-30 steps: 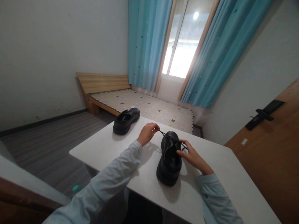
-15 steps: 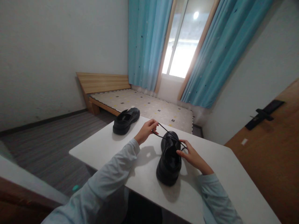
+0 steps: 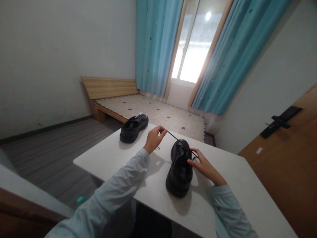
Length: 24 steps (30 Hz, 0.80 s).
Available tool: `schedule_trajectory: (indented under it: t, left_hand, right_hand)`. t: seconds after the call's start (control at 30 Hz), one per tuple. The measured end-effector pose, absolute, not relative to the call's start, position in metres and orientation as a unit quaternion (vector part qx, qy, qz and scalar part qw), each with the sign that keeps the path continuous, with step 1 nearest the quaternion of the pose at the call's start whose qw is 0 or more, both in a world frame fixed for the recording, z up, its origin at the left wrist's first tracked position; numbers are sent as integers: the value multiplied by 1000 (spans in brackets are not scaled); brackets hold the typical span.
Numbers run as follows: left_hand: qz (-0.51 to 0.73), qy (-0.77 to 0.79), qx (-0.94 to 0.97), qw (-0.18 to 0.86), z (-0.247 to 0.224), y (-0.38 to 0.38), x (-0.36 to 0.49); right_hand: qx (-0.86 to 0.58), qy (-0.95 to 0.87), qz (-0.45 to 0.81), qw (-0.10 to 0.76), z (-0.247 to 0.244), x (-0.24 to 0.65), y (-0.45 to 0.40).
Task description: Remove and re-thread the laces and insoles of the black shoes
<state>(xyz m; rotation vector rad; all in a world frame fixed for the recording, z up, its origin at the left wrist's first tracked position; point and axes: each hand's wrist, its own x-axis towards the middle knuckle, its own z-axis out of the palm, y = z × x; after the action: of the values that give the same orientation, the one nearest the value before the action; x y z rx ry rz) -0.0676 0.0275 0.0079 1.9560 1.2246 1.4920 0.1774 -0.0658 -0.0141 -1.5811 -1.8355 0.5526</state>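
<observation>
A black shoe (image 3: 179, 180) stands on the white table with its toe pointing away from me. My left hand (image 3: 155, 137), to the left of the toe, pinches a black shoelace (image 3: 174, 135) that runs taut to the front of the shoe. A loose lace end hangs below that hand. My right hand (image 3: 204, 167) grips the right side of the shoe, thumb at the collar and fingers by the lacing. A small loop of lace shows beside these fingers. Further back on the left, a second black shoe (image 3: 131, 130) rests near the table's far edge.
The white table (image 3: 230, 175) has a rounded left corner. Beyond it is a bed (image 3: 153, 109) with a wooden headboard (image 3: 111, 87). Blue curtains (image 3: 158, 43) flank the window. A wooden door (image 3: 287, 155) with a black handle is on the right.
My left hand has turned and shifted slightly left. The lace loop between it and the shoe has become one straight strand, with an end dangling below. My right hand and both shoes stay put.
</observation>
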Motion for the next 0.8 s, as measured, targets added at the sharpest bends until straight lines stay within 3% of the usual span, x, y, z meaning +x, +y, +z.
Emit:
schedule_trajectory:
  t: [0.33,0.57,0.8]
  left_hand:
    - [477,262,708,451,9,19,-60]
    - [355,184,836,375,6,11,-54]
    - [343,194,817,420,7,6,-52]
  right_hand:
    - [-523,-750,184,361,-10,174,-68]
    - [-479,-773,121,397,-9,161,-71]
    - [-441,-780,54,441,-6,151,-75]
